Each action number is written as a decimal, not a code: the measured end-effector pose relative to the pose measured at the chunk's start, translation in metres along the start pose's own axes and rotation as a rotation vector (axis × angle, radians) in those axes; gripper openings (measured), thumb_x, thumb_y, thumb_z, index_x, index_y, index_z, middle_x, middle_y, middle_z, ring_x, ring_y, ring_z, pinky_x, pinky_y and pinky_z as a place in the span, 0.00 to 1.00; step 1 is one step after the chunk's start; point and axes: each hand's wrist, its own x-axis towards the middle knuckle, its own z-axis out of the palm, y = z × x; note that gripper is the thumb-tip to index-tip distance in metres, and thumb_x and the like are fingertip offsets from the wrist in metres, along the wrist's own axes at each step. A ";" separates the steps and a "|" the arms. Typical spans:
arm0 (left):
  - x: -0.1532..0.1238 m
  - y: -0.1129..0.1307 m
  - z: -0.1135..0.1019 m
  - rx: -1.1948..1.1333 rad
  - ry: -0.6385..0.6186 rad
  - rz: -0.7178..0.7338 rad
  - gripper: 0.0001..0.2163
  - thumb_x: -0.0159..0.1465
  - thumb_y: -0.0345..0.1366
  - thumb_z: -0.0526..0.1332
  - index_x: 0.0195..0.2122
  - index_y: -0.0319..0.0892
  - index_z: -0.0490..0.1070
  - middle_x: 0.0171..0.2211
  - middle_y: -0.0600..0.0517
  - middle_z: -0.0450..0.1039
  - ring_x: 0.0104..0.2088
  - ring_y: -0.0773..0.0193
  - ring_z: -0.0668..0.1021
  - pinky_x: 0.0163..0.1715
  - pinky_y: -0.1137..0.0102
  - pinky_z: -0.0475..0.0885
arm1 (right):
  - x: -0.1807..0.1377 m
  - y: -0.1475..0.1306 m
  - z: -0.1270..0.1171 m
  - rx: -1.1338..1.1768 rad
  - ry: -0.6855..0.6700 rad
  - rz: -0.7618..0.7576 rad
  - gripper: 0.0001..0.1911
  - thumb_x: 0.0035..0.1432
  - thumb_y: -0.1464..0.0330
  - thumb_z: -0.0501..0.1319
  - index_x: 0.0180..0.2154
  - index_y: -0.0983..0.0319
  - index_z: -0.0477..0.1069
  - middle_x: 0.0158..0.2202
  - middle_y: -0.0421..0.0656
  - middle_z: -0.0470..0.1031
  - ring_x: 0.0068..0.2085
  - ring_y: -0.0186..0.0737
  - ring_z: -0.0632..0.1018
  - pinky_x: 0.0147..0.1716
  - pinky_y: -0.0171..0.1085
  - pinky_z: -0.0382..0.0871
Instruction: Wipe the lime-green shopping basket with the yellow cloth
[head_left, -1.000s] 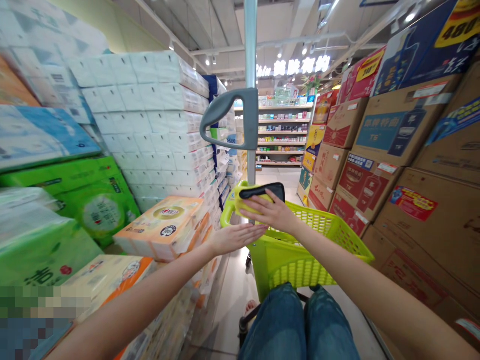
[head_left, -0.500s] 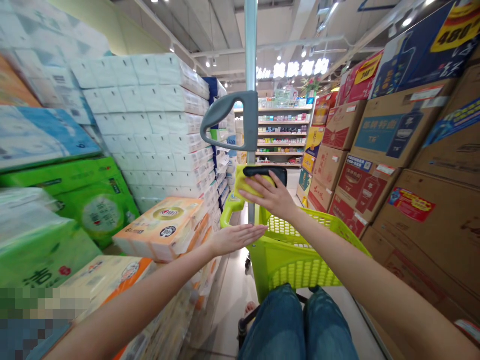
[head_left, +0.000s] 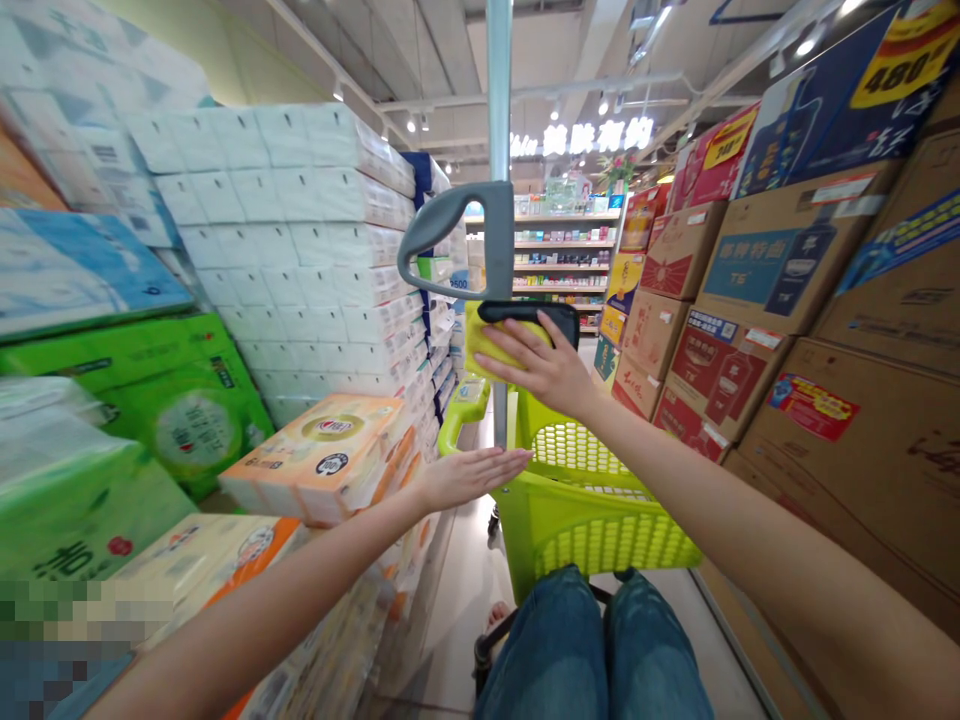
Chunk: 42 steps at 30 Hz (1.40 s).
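My right hand (head_left: 541, 362) is pressed over a yellow and black cloth (head_left: 474, 345), its fingers spread along the yellow side. The cloth's black part rises above my fingers and sticks out to the right. It lies at the metal pole (head_left: 500, 110), just under a grey loop handle (head_left: 433, 230) fixed there. My thumb is hidden. Lower down, my left hand (head_left: 474, 477) is flat with fingers stretched out and holds nothing. Its fingertips reach across the pole's lower part, by the rear rim of a lime green shopping cart (head_left: 600, 530); whether they touch cannot be made out.
On the left stand stacked white tissue packs (head_left: 300, 235), an orange tissue pack (head_left: 319, 450) and green packs (head_left: 199, 420). Cardboard cartons (head_left: 795, 250) line the right side. Beyond the cart are stocked shelves (head_left: 562, 260). My knees (head_left: 585, 640) are close behind the cart.
My right hand and the yellow and black cloth have moved slightly up the pole toward the grey handle. My left hand stays nearly where it was.
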 end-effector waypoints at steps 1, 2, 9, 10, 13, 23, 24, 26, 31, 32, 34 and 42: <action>-0.001 0.002 0.003 -0.009 -0.004 0.002 0.24 0.69 0.27 0.50 0.66 0.40 0.57 0.71 0.50 0.46 0.70 0.69 0.53 0.67 0.73 0.54 | -0.012 -0.014 0.003 0.013 0.004 -0.004 0.28 0.67 0.73 0.54 0.65 0.49 0.57 0.68 0.37 0.59 0.69 0.37 0.58 0.71 0.53 0.41; -0.003 0.003 0.006 -0.020 -0.008 0.005 0.23 0.69 0.27 0.50 0.66 0.40 0.58 0.71 0.50 0.48 0.69 0.69 0.55 0.66 0.73 0.56 | -0.025 -0.027 0.005 0.027 -0.014 -0.055 0.26 0.68 0.71 0.55 0.64 0.50 0.59 0.68 0.36 0.60 0.69 0.36 0.58 0.71 0.52 0.40; -0.006 0.005 0.010 0.002 -0.010 0.011 0.24 0.69 0.27 0.51 0.67 0.41 0.56 0.71 0.50 0.47 0.69 0.70 0.55 0.66 0.73 0.57 | -0.034 -0.021 -0.004 0.110 -0.067 -0.238 0.26 0.66 0.72 0.56 0.63 0.49 0.60 0.67 0.34 0.61 0.68 0.31 0.60 0.71 0.47 0.44; -0.004 0.004 0.007 0.013 -0.006 0.009 0.24 0.69 0.28 0.50 0.67 0.40 0.56 0.72 0.50 0.45 0.70 0.69 0.53 0.67 0.73 0.56 | -0.020 -0.007 -0.008 0.079 -0.058 -0.196 0.29 0.67 0.73 0.56 0.65 0.49 0.57 0.67 0.35 0.60 0.68 0.32 0.59 0.71 0.49 0.43; -0.002 0.000 -0.001 0.016 0.004 -0.006 0.24 0.70 0.29 0.50 0.67 0.39 0.54 0.72 0.50 0.42 0.70 0.69 0.51 0.67 0.73 0.54 | 0.018 0.023 -0.015 -0.035 -0.038 -0.082 0.30 0.68 0.74 0.53 0.67 0.49 0.52 0.69 0.37 0.55 0.70 0.35 0.56 0.71 0.52 0.37; -0.006 0.007 0.014 -0.058 0.027 -0.007 0.22 0.69 0.26 0.50 0.65 0.42 0.60 0.68 0.50 0.56 0.66 0.70 0.63 0.63 0.73 0.61 | -0.064 -0.059 0.004 0.118 -0.133 -0.181 0.21 0.69 0.70 0.52 0.61 0.51 0.63 0.65 0.35 0.64 0.67 0.32 0.62 0.71 0.49 0.40; -0.006 0.006 0.013 -0.052 0.025 -0.005 0.23 0.69 0.26 0.50 0.65 0.42 0.60 0.69 0.51 0.55 0.67 0.71 0.62 0.64 0.74 0.60 | -0.062 -0.054 0.003 0.114 -0.136 -0.189 0.22 0.69 0.70 0.52 0.62 0.51 0.62 0.65 0.35 0.64 0.67 0.32 0.62 0.71 0.49 0.39; -0.005 0.004 0.009 -0.024 0.019 -0.002 0.23 0.69 0.27 0.50 0.66 0.41 0.58 0.71 0.52 0.49 0.69 0.71 0.56 0.66 0.74 0.57 | -0.043 -0.032 0.000 0.089 -0.106 -0.164 0.25 0.69 0.71 0.53 0.64 0.49 0.58 0.67 0.34 0.62 0.67 0.32 0.61 0.71 0.50 0.37; -0.002 -0.001 0.000 -0.042 0.015 -0.017 0.24 0.70 0.28 0.50 0.67 0.40 0.55 0.72 0.52 0.44 0.70 0.70 0.51 0.67 0.74 0.53 | 0.014 0.014 -0.006 0.066 -0.048 0.049 0.34 0.68 0.75 0.52 0.69 0.46 0.47 0.69 0.36 0.55 0.70 0.38 0.56 0.71 0.52 0.41; -0.002 -0.001 0.001 -0.055 0.012 -0.018 0.24 0.70 0.28 0.50 0.67 0.40 0.55 0.72 0.52 0.45 0.70 0.70 0.51 0.68 0.74 0.53 | 0.014 0.011 -0.005 0.071 -0.048 0.065 0.34 0.68 0.75 0.52 0.69 0.46 0.47 0.69 0.37 0.56 0.70 0.38 0.55 0.71 0.52 0.41; -0.003 0.001 0.004 -0.064 0.007 -0.021 0.25 0.69 0.27 0.50 0.67 0.41 0.55 0.71 0.53 0.45 0.70 0.71 0.51 0.68 0.74 0.52 | 0.000 -0.007 -0.002 0.071 -0.060 0.059 0.32 0.68 0.75 0.52 0.68 0.48 0.49 0.68 0.38 0.58 0.70 0.38 0.56 0.71 0.53 0.41; -0.006 0.005 0.010 -0.050 -0.014 -0.008 0.25 0.68 0.25 0.50 0.66 0.42 0.57 0.70 0.53 0.50 0.69 0.71 0.56 0.67 0.74 0.55 | -0.044 -0.033 0.000 0.132 -0.121 -0.238 0.27 0.68 0.72 0.54 0.65 0.49 0.58 0.67 0.34 0.60 0.68 0.31 0.61 0.71 0.47 0.45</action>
